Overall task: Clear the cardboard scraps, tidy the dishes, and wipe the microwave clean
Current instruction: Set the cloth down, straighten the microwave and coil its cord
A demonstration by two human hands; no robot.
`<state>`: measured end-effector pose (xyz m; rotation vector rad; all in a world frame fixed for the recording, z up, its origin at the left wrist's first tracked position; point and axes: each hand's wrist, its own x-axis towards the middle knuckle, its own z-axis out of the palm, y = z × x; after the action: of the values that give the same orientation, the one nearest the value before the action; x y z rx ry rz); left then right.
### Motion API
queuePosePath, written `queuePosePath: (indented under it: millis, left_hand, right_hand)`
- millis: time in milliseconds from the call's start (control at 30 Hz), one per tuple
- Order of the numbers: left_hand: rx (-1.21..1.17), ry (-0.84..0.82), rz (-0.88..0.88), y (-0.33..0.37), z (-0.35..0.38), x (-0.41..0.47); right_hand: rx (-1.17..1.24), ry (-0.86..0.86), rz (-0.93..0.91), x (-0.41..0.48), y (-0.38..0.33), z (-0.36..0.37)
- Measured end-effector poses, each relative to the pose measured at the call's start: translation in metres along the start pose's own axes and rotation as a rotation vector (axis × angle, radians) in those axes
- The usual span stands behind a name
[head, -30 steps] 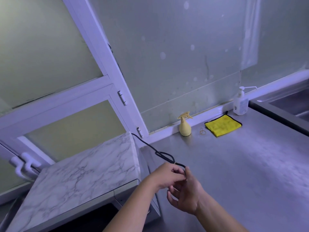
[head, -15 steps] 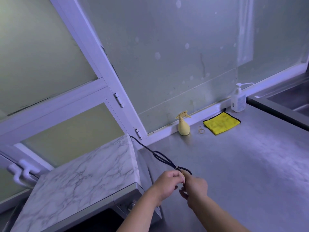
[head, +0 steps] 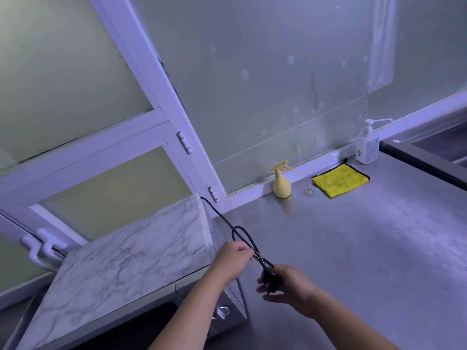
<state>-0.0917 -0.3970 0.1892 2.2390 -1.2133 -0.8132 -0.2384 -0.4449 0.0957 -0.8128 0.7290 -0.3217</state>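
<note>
Fingers (head: 244,250) of the left hand (head: 233,260) are curled tight and pinch the black power cord (head: 241,229) where its doubled strands come together. A thin pale tie (head: 259,256) wraps the strands at that spot; it may be a rubber band, but it is too small to be sure. The right hand (head: 288,286), at four o'clock from the left and near it, curls fingers and thumb round the black plug (head: 271,284) at the cord's end. Both hands are over the steel counter (head: 366,261), just off the front right corner of the microwave (head: 227,322).

The microwave fills the seven o'clock part of the view, with a marble-patterned top (head: 121,263) and a silver knob (head: 222,311) on its front. The cord comes from behind its back right corner, at eleven o'clock from the hands, and bends into a narrow loop just above the left hand.

At one o'clock from the hands, a yellow spray bottle (head: 281,184) stands upright against the wall. A loose rubber band (head: 308,190) lies on the counter at three o'clock from the bottle. A folded yellow cloth (head: 340,180) lies flat just past the band. At two o'clock a white pump bottle (head: 366,147) stands beside the rim of the sink (head: 429,160). A white window frame (head: 161,102) runs across ten to twelve o'clock, with its handle (head: 38,248) at nine.
</note>
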Motion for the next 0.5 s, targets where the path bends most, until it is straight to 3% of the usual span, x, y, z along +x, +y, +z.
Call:
queuePosePath:
  millis: [100,233,400,500]
  left_hand:
    - [0.142,0.049,0.044,0.002,0.003,-0.002]
    - [0.047,0.158,0.049,-0.006,0.004,-0.006]
    - [-0.299,0.04,-0.2,-0.017,0.027,-0.016]
    - [-0.695,-0.046,-0.367,-0.018,0.048,-0.012]
  right_hand:
    - [0.161,0.006,0.025,-0.002,0.008,0.003]
    - [0.23,0.044,0.039,0.0,0.014,0.001]
    - [0.436,-0.017,0.09,0.001,0.012,0.003]
    - [0.439,-0.034,0.097,0.004,0.021,0.005]
